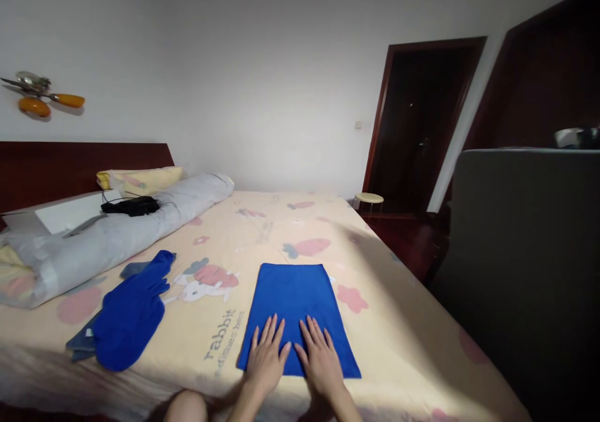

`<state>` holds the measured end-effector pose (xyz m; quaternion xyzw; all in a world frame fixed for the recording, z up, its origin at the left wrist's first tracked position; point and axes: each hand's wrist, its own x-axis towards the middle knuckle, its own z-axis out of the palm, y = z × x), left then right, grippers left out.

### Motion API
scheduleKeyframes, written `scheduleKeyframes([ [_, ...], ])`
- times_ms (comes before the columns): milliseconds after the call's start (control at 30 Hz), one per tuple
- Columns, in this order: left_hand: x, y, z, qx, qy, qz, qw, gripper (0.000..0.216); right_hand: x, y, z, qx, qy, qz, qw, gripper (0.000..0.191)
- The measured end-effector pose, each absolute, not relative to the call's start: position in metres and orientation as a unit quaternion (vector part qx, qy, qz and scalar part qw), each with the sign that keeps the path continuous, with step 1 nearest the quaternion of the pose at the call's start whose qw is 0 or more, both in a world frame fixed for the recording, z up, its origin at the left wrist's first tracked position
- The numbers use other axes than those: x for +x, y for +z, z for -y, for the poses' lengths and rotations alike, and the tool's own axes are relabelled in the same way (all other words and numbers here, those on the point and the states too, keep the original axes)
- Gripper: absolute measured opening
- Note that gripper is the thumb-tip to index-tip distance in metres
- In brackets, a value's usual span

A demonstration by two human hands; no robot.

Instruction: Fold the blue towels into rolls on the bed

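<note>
A blue rectangular piece of cloth (295,291) lies flat on the bed near its front edge. My left hand (266,356) rests palm down on the cloth's lower left part, fingers spread. Beside it, my right hand (321,353) lies palm down on the lower right part, its fingers also stretched out. The two thumbs point toward each other with a small gap between them. To the left on the bed is a crumpled blue cloth item (131,316), partly over a grey-blue cloth (84,337); its exact kind I cannot make out.
The bed (262,228) has a cream sheet with rabbit and carrot prints. A rolled grey-white quilt (140,228), a white box (70,212), a black item (134,205) and a yellow pillow (145,178) are at left. A dark chair back (520,253) and a stool (369,197) stand right.
</note>
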<state>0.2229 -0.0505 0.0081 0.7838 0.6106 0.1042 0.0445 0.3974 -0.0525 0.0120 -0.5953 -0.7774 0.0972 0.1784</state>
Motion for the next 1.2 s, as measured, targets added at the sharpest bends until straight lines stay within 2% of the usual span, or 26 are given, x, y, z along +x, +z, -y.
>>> scheduleKeyframes([
  [167,0.174,0.009,0.060,0.753,0.074,-0.652,0.040,0.063,0.449,-0.001,0.058,-0.640,0.082,0.746,0.163,0.070],
  [367,0.158,0.019,0.070,0.752,0.034,-0.658,0.028,0.057,0.469,0.000,0.059,-0.681,0.069,0.722,0.102,0.079],
  [433,0.167,0.026,0.064,0.753,0.037,-0.657,0.024,0.055,0.456,0.010,0.052,-0.686,0.050,0.718,0.104,0.076],
  [567,0.207,0.039,0.032,0.796,0.089,-0.597,0.042,0.055,0.405,0.034,0.028,-0.612,0.054,0.777,0.141,0.056],
  [767,0.238,0.022,-0.005,0.790,0.094,-0.605,0.041,0.054,0.372,0.036,-0.001,-0.564,0.106,0.809,0.126,0.054],
  [1000,0.189,0.008,0.013,0.747,0.076,-0.661,0.013,0.064,0.441,0.006,-0.002,-0.671,0.064,0.727,0.133,0.072],
  [1200,0.172,-0.001,0.019,0.726,0.083,-0.682,-0.036,0.056,0.452,0.001,-0.009,-0.710,0.050,0.693,0.113,0.079],
])
